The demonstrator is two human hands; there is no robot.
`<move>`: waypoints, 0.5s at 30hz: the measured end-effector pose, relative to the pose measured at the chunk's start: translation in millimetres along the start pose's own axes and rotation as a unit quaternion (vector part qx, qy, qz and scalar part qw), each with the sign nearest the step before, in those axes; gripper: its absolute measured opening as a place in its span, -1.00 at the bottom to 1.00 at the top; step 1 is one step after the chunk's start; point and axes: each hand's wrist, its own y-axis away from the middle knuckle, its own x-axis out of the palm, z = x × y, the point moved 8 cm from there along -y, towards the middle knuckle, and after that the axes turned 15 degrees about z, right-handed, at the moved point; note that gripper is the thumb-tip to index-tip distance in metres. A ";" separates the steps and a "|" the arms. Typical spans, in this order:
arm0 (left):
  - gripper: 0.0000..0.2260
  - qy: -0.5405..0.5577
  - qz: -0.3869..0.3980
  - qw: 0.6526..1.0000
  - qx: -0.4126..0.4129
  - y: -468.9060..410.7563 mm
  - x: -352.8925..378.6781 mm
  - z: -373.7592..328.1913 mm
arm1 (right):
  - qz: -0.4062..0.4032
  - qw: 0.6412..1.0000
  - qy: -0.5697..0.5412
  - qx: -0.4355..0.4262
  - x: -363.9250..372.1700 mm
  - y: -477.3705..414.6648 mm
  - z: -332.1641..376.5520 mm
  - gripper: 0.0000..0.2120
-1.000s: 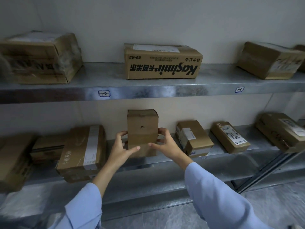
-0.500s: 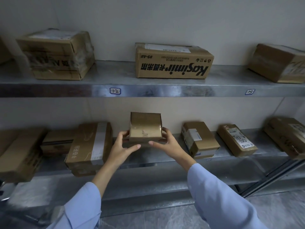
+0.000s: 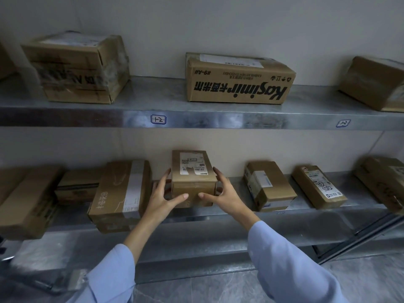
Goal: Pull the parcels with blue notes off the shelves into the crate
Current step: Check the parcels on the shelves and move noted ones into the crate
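Metal shelving ran along a pale wall, with cardboard boxes on both levels. At the middle of the lower shelf, right of a box with a white strip, the left grip and right grip clasped a small parcel by its sides, thumbs on its front and its white label facing up. Two smaller boxes lay further right.

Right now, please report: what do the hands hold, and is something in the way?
Left hand and right hand grip small box on lower shelf. White label up, no blue note visible. Taped box close beside left hand.
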 end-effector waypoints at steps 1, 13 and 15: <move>-0.23 -0.004 -0.002 1.000 0.002 -0.8 -0.5 0.9 | -0.001 1.000 0.001 -0.003 1.0 -1.1 -0.7 -0.11; -0.28 -0.035 -0.068 0.997 -0.034 -3.7 -4.6 43.8 | -0.017 0.999 0.043 0.011 11.8 -14.5 -35.6 -0.18; -0.29 -0.041 -0.074 0.996 -0.041 -4.8 -4.1 51.1 | -0.017 0.998 0.048 0.020 14.1 -16.2 -42.7 -0.20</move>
